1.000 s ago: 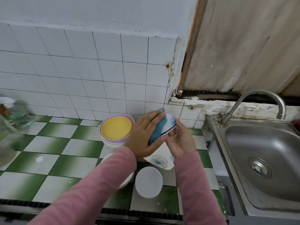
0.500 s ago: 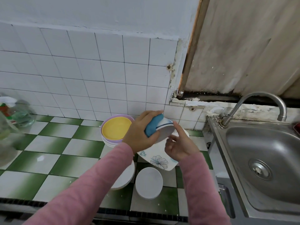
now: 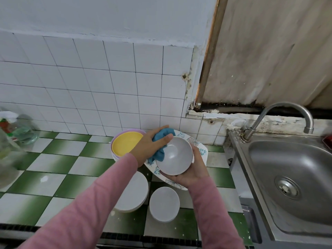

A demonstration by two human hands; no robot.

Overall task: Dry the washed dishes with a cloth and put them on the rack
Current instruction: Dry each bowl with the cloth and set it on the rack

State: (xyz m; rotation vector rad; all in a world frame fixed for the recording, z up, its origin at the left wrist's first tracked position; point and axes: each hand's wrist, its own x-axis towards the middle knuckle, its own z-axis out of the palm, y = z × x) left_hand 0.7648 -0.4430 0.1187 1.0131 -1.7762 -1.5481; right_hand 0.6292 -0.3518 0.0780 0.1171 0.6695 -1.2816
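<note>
We cupped the bowl (image 3: 175,157) in our right hand (image 3: 193,172), fingers (image 3: 196,150) curled under it, above the flowered plate (image 3: 202,150) beside the sink (image 3: 269,159). Our left hand (image 3: 147,146) pinched the cloth (image 3: 159,139) against its rim.

- White square wall tiles (image 3: 89,83) fill the upper left and centre, with pale painted wall (image 3: 107,13) above.
- A stained, weathered board (image 3: 269,51) takes the upper right.
- Green-and-white chequered countertop (image 3: 53,168) spans the lower left.
- Steel sink (image 3: 296,159) with curved tap (image 3: 285,105) sits lower right.
- Blurred, possibly plastic bottles (image 3: 16,130) stand at the left edge.
</note>
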